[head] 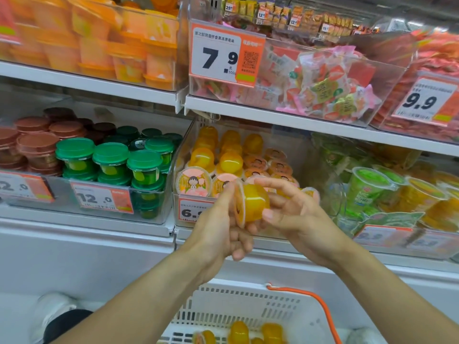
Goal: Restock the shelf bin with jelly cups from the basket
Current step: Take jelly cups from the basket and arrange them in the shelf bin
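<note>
Head view, centre frame: both hands, left hand (221, 227) and right hand (293, 214), hold one yellow jelly cup (254, 206) on its side, just before the clear shelf bin (181, 157). That bin already looks well filled. Lower frame, the white basket (238, 304) shows several cups (239, 332) left, so restocking is unfinished.

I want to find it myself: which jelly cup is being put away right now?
Find the clear shelf bin of yellow cups right of the green-lidded ones. Before it, the left hand and right hand hold one yellow jelly cup, the only one held sideways.
</note>
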`<state>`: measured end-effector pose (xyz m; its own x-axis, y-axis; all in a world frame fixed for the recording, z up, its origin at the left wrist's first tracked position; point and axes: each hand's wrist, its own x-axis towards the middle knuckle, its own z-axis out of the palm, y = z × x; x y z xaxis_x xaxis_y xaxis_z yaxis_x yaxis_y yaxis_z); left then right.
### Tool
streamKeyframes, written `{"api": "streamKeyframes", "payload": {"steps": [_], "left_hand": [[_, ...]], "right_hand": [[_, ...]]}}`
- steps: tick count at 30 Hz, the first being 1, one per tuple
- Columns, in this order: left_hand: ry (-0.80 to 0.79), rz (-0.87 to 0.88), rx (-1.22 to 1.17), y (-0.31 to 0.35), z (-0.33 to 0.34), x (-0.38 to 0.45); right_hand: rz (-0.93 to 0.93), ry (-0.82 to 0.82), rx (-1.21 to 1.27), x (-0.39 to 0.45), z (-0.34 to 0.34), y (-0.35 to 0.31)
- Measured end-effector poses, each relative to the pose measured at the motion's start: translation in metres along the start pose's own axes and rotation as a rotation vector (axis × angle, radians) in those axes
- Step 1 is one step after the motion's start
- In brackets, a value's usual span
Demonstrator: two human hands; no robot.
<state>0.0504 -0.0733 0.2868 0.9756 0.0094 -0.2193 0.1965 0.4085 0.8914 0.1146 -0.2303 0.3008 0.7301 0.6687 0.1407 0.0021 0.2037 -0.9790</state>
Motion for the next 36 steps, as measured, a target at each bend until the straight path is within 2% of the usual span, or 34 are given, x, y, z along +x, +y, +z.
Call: {"api": "streamKeyframes", "payload": {"steps": [3, 6, 12, 16, 20, 21, 24, 27, 29, 33, 36], "left_hand": [[0.023, 0.164, -0.007, 0.0, 0.001, 0.001], [0.086, 0.341, 0.061, -0.001, 0.002, 0.002], [0.078, 0.503, 0.187, -0.002, 0.002, -0.005], [0.113, 0.47, 0.157, -0.001, 0.006, -0.006], [0.229, 0.336, 0.026, 0.005, 0.004, -0.006], [0.255, 0.31, 0.037, 0.004, 0.003, -0.006], [0.273, 0.234, 0.052, 0.001, 0.001, -0.005], [0.249, 0.168, 0.064, -0.003, 0.006, -0.003], [0.242, 0.137, 0.076, -0.006, 0.01, -0.001], [0.231, 0.09, 0.092, -0.012, 0.012, 0.002], [0.231, 0.08, 0.097, -0.013, 0.011, 0.005]], "right_hand": [[0.003, -0.049, 0.087, -0.002, -0.004, 0.0], [0.042, 0.016, 0.102, -0.003, -0.004, 0.001], [0.08, -0.049, 0.134, -0.01, -0.01, -0.003], [0.088, 0.074, 0.195, -0.013, -0.001, -0.005], [-0.067, 0.307, 0.156, -0.01, 0.003, -0.018], [-0.12, 0.393, 0.058, -0.005, 0.0, -0.023], [-0.19, 0.654, -0.464, 0.024, -0.011, -0.032], [-0.104, 0.773, -0.899, 0.068, -0.031, -0.029], [-0.016, 0.77, -1.089, 0.099, -0.041, -0.025], [0.151, 0.56, -1.398, 0.143, -0.045, -0.018], [0.171, 0.509, -1.5, 0.154, -0.045, -0.017]]}}
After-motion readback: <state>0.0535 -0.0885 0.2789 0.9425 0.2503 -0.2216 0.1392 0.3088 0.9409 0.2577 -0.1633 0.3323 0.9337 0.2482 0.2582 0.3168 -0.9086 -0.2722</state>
